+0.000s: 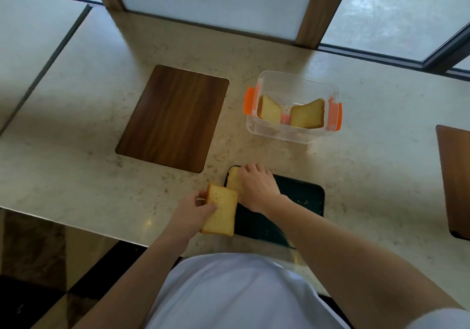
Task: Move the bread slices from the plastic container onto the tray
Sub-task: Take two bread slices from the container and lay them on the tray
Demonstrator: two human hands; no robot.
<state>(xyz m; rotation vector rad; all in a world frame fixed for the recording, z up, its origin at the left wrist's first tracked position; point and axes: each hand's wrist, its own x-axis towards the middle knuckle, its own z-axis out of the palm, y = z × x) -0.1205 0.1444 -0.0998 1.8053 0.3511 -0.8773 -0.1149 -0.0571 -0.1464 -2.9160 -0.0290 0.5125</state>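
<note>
A dark tray (300, 196) lies near the counter's front edge. My left hand (193, 209) grips a bread slice (221, 211) at the tray's left edge. My right hand (256, 188) rests on another slice (233, 179) lying in the tray's far left corner; the hand hides most of that slice. Behind the tray stands a clear plastic container (292, 84) with orange clips. Two slices lean inside it, one on the left (269, 111) and one on the right (309, 115).
A wooden board (173, 117) lies on the stone counter to the left of the container. Another wooden board (455, 176) shows at the right edge. A window with wooden frames runs behind the counter.
</note>
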